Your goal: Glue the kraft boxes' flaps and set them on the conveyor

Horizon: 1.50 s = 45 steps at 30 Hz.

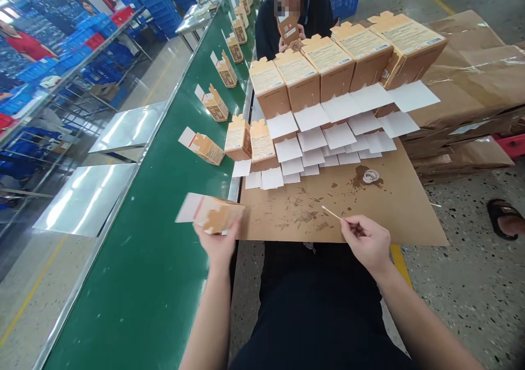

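My left hand (217, 244) grips a small brown cardboard box (223, 217) over the edge of the green belt. Its white flap with a red strip sticks out to the left, and the box is a little blurred. Between the thumb and fingers of my right hand (367, 241) is a cotton swab (330, 212), its tip pointing left above the cardboard sheet (410, 217). Dark wet marks spot that sheet. A small clear cup (371, 177) sits in a wet patch beyond my right hand.
Stacked brown boxes (332, 58) with white flaps stand at the sheet's far side. More boxes (207, 148) line the green belt (164, 249). Across from me sits a person (262, 30) holding a box. Large wrapped cartons (476, 85) are at the right.
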Motion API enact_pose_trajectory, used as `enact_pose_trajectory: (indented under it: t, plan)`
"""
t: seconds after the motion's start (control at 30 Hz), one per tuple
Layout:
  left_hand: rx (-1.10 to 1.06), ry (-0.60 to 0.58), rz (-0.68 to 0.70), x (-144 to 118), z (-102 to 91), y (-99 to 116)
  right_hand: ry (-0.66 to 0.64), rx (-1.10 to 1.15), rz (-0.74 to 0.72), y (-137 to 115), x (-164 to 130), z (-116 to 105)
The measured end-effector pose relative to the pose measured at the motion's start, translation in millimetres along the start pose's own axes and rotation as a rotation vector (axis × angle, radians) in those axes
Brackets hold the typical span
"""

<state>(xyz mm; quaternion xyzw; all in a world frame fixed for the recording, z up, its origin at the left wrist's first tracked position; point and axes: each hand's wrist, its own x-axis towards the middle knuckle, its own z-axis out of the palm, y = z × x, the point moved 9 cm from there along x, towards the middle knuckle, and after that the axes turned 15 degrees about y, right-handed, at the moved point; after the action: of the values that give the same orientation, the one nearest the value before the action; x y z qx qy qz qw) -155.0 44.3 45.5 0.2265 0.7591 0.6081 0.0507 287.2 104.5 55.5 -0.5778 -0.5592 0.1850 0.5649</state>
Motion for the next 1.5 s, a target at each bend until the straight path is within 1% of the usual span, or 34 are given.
enact_pose_trajectory:
  t: [0.03,0.07,0.1,0.17,0.23,0.27,0.3,0.33,0.37,0.43,0.47,0.5,0.53,0.57,0.63,0.67,0.73,0.77,0.8,0.83,0.87,0.9,0.93,0.97,1.0,1.03,1.1,1.13,1.17,1.23,1.3,1.37,1.43,1.5]
  plan:
    - [-0.017,0.079,0.008,25,-14.1,-1,0.01,-0.002,0.009,3,3,-3]
    - [-0.031,0.13,0.008,48,-24.8,-3,0.015,-0.002,0.017,5,6,-4]
    - [-0.032,0.144,-0.006,70,-30.7,-7,0.016,-0.003,0.023,6,9,-4]
    - [0.015,0.112,-0.042,103,-33.0,-17,0.01,-0.008,0.026,7,17,-2]
    - [0.076,0.059,-0.071,117,-30.2,-27,0.008,-0.017,0.018,7,25,-1]
    - [0.096,0.041,-0.073,117,-29.5,-31,0.015,-0.023,0.014,8,28,-4]
    - [0.109,0.05,-0.058,113,-31.5,-33,0.032,-0.033,0.013,9,31,-10]
    - [0.107,0.101,-0.012,105,-37.6,-31,0.057,-0.045,0.017,12,33,-18]
    - [0.091,0.188,0.061,95,-47.0,-25,0.086,-0.061,0.029,17,34,-29]
    - [0.02,0.374,0.241,70,-65.4,-6,0.151,-0.101,0.062,28,34,-54]
    - [-0.03,0.415,0.318,59,-67.4,6,0.181,-0.122,0.08,35,35,-66]
    - [-0.079,0.408,0.373,51,-62.0,18,0.207,-0.139,0.095,41,35,-77]
    - [-0.118,0.365,0.403,49,-49.3,30,0.23,-0.152,0.105,46,36,-86]
    - [-0.14,0.284,0.402,52,-28.6,42,0.248,-0.16,0.108,49,38,-92]
    - [-0.153,0.119,0.357,69,26.3,69,0.273,-0.162,0.093,51,44,-96]
    - [-0.132,-0.011,0.274,80,62.7,77,0.282,-0.16,0.076,50,48,-95]
    - [-0.094,-0.109,0.183,102,121.4,99,0.291,-0.149,0.039,43,54,-89]
    - [-0.021,-0.183,0.065,110,150.5,100,0.291,-0.142,0.025,40,56,-86]
    - [0.036,-0.244,-0.034,114,174.0,101,0.291,-0.134,0.014,36,56,-84]
    - [0.084,-0.299,-0.118,115,192.0,100,0.291,-0.128,0.006,33,55,-82]
    - [0.113,-0.343,-0.179,113,203.9,100,0.293,-0.124,0.001,31,53,-83]
    - [0.123,-0.373,-0.208,110,209.7,99,0.302,-0.124,0.001,29,51,-85]
    - [0.122,-0.39,-0.216,107,209.7,98,0.311,-0.127,0.001,28,49,-89]
    - [0.111,-0.396,-0.212,104,204.4,95,0.315,-0.133,0.003,28,46,-92]
    - [0.087,-0.386,-0.208,101,193.9,92,0.322,-0.14,0.004,27,45,-96]
    - [0.041,-0.361,-0.199,100,179.1,88,0.326,-0.15,0.005,26,45,-99]
    - [-0.111,-0.291,-0.162,97,141.3,84,0.326,-0.184,0.001,25,49,-102]
    - [-0.199,-0.279,-0.145,93,122.4,83,0.322,-0.208,-0.003,25,54,-102]
    - [-0.266,-0.305,-0.14,86,106.6,80,0.316,-0.237,-0.008,25,60,-101]
    - [-0.336,-0.412,-0.186,60,83.9,71,0.281,-0.308,-0.021,26,74,-94]
    - [-0.348,-0.49,-0.278,28,69.5,55,0.21,-0.373,-0.042,30,90,-82]
    - [-0.333,-0.504,-0.369,-3,61.5,35,0.111,-0.412,-0.061,36,103,-67]
    - [-0.302,-0.509,-0.432,-28,60.5,14,0.039,-0.42,-0.082,42,111,-54]
    - [-0.269,-0.529,-0.452,-45,63.5,-3,0.015,-0.419,-0.097,45,115,-48]
